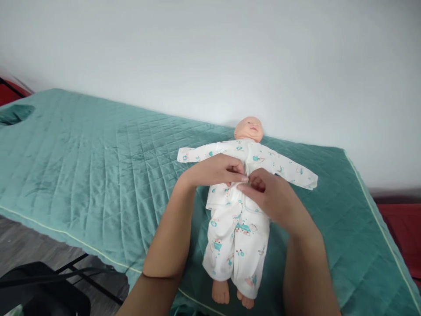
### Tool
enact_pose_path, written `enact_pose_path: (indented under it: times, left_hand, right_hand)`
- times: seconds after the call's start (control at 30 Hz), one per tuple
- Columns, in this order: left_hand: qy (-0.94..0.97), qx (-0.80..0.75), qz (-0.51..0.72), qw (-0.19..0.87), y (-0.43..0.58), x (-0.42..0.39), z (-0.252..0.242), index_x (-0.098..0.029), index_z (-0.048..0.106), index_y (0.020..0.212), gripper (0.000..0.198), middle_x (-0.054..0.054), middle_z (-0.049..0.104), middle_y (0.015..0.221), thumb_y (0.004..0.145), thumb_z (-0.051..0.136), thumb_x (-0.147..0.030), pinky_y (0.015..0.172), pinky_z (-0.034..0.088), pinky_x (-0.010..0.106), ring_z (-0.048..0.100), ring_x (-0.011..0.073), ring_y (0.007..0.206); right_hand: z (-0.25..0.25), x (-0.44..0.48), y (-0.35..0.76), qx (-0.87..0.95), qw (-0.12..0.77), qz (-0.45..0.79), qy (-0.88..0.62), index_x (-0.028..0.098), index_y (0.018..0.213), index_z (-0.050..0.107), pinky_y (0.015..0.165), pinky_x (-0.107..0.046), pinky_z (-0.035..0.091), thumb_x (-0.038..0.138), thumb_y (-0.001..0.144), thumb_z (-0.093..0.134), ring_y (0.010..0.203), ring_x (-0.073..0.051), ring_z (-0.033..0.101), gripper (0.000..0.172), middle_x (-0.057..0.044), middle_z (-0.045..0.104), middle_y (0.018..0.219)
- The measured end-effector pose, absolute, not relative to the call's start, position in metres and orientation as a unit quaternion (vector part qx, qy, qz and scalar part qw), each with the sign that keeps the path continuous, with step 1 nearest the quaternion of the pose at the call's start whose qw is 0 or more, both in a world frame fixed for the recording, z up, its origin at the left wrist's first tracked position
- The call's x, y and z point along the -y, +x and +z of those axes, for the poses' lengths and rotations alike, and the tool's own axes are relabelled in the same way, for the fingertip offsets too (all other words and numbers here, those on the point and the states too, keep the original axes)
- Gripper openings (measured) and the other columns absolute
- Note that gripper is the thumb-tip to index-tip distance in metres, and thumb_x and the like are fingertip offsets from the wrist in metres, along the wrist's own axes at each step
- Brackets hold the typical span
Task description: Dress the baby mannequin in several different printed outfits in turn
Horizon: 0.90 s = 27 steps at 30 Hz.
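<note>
A baby doll (249, 128) lies on its back, dressed in a white printed top (220, 197) and matching white trousers (222, 237). Its sleeves are spread to both sides, and its bare feet show below the trouser legs. Over the middle of the top, my left hand (223, 169) pinches the front edge with thumb and fingers. Close beside it, my right hand (266, 188) has its fingers curled and closed at the same front opening. My fingers cover whatever fastening is there.
A green quilted cover (108, 153) lies over the long table, with a hole near its far left end. A pale wall (197, 57) stands behind. Red objects (397, 228) show at both ends. A black bag-like item (42, 285) is at the lower left.
</note>
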<state>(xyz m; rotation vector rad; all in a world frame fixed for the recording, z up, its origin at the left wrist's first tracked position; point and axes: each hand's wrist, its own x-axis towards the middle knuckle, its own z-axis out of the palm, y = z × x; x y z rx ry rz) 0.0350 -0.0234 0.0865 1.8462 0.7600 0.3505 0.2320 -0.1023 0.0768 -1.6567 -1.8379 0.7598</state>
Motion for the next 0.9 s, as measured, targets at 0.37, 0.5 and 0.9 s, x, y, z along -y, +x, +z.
enact_pose_path:
  times: [0.37, 0.5, 0.9]
  left_hand:
    - [0.771, -0.33, 0.188, 0.51, 0.042, 0.026, 0.065, -0.017, 0.069, 0.079, 0.017, 0.0, 0.064, 0.07, 0.08, 0.066, -0.033, 0.057, 0.041, 0.021, 0.056, 0.0113, 0.063]
    - [0.722, -0.325, 0.234, 0.564, 0.037, 0.029, 0.055, -0.016, 0.067, 0.083, 0.024, 0.001, 0.065, 0.072, 0.083, 0.068, -0.039, 0.062, 0.046, 0.022, 0.06, 0.011, 0.064]
    - [0.667, -0.29, 0.255, 0.638, 0.044, 0.047, 0.057, -0.015, 0.061, 0.088, 0.023, 0.001, 0.064, 0.072, 0.092, 0.063, -0.038, 0.052, 0.046, 0.02, 0.062, 0.0093, 0.06]
  right_hand:
    - [0.058, 0.106, 0.218, 0.709, 0.212, 0.181, -0.648, 0.024, 0.081, 0.045, 0.059, -0.03, 0.029, 0.024, 0.086, 0.053, 0.063, -0.018, 0.049, 0.009, -0.001, 0.059, 0.075]
    - [0.048, 0.111, 0.217, 0.693, 0.275, 0.153, -0.649, 0.023, 0.084, 0.05, 0.064, -0.03, 0.035, 0.024, 0.087, 0.055, 0.068, -0.017, 0.054, 0.006, -0.002, 0.06, 0.084]
    - [0.031, 0.11, 0.232, 0.473, 0.537, 0.38, -0.586, 0.022, 0.083, 0.063, 0.058, -0.027, 0.037, 0.032, 0.08, 0.071, 0.062, -0.013, 0.049, 0.013, 0.002, 0.059, 0.074]
